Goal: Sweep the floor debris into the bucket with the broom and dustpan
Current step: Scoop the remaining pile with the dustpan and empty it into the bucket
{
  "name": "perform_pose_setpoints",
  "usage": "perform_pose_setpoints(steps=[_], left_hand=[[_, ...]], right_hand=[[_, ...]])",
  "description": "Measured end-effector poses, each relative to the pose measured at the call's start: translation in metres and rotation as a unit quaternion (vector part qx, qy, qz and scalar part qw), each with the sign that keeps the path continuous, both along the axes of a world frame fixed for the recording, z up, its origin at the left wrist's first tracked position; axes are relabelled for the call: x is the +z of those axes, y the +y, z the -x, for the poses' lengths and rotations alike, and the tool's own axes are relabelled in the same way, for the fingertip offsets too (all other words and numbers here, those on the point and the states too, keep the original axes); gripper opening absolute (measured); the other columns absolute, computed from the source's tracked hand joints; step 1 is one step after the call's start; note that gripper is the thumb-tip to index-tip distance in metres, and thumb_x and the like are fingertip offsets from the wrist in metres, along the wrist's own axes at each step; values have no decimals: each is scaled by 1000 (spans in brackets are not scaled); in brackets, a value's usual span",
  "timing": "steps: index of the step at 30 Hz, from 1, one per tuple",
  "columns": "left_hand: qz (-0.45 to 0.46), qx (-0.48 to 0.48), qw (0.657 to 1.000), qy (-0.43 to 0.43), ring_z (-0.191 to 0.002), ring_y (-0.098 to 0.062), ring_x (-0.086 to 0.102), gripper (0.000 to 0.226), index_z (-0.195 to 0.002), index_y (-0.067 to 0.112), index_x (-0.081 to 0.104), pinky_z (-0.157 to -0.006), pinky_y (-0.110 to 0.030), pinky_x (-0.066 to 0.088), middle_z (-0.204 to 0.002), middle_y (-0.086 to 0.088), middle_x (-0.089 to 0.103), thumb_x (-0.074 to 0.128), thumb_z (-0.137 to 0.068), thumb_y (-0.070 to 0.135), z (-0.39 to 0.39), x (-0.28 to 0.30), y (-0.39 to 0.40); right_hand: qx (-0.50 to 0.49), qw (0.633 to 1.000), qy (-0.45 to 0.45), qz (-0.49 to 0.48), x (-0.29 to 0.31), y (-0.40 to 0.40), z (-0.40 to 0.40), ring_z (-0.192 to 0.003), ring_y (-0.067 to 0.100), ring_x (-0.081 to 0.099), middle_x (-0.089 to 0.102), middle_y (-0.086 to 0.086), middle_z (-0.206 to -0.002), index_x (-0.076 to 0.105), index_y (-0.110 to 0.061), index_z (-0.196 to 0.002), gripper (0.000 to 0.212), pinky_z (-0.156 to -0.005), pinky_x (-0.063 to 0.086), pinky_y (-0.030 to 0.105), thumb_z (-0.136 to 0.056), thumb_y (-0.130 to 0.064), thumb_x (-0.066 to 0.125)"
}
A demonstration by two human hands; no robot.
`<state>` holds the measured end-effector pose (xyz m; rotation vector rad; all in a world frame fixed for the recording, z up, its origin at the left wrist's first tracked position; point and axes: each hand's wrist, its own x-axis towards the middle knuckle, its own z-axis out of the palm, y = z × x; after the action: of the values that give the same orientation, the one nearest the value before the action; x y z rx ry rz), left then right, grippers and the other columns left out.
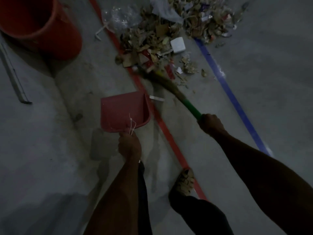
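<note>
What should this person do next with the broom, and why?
Probably draw the broom back toward the dustpan. Its bristles reach the debris pile, the pan looks empty, and the left hand holds it a little short of the pile.

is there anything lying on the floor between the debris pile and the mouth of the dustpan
Almost nothing. The broom head already touches the near edge of the debris pile, and the floor toward the dustpan is bare except for one small white scrap beside its right wall, which can be swept in too.
</note>
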<state>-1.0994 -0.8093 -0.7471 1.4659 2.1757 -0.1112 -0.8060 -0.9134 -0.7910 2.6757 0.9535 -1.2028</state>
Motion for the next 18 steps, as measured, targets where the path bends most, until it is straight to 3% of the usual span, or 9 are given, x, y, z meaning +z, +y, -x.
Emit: perform_pose_setpoints(steps=[2, 5, 7, 12, 16, 18], left_hand=[[10, -11, 1000, -1, -102, -43, 62, 45, -121, -8, 49, -79, -47, 48, -115, -29, 62, 48, -102, 33, -20, 10, -15], [2, -26, 1000, -13, -102, -44, 62, 46, -121, -8, 49, -80, -48, 49, -115, -30, 62, 49, -101, 33, -49, 19, -30], [-7, -28, 999, -17, -102, -44, 62, 47, -121, -8, 50, -81, -49, 49, -115, -30, 62, 48, -101, 35, -66, 21, -36], [-37, -17, 999, -17, -104, -44, 62, 45, -119, -8, 51, -80, -48, 48, -116, -29, 62, 48, -102, 33, -85, 20, -43], [-39, 19, 999, -5, -105, -44, 61, 45, -122, -6, 51, -82, -48, 48, -117, -27, 62, 49, -101, 34, -67, 11, -48], [-37, 34, 999, 8, -106, -43, 62, 47, -122, -6, 51, -83, -48, 49, -118, -27, 62, 50, -101, 35, -51, 5, -52]], right_hand=[[-25, 999, 1, -29, 17, -17, -25, -73, 26, 66, 64, 9, -90, 65, -13, -115, 29, -66, 61, 42, -99, -35, 54], [-19, 996, -2, -81, 34, -39, -54, -64, 18, 60, 62, 6, -84, 64, -11, -113, 26, -55, 47, 27, -101, -33, 56], [-14, 993, 0, -121, 41, -53, -63, -61, 17, 59, 64, 7, -83, 64, -10, -114, 26, -55, 46, 27, -101, -31, 56], [-10, 983, 47, -179, 39, -79, -45, -64, 28, 66, 68, 13, -81, 64, -9, -118, 28, -59, 58, 44, -101, -30, 55], [39, 984, 91, -150, 23, -89, -26, -53, 20, 64, 68, 11, -75, 67, -8, -119, 29, -50, 51, 29, -101, -28, 57], [71, 986, 109, -104, 12, -90, -18, -53, 18, 63, 69, 12, -77, 66, -8, -121, 30, -52, 52, 31, -101, -28, 58]])
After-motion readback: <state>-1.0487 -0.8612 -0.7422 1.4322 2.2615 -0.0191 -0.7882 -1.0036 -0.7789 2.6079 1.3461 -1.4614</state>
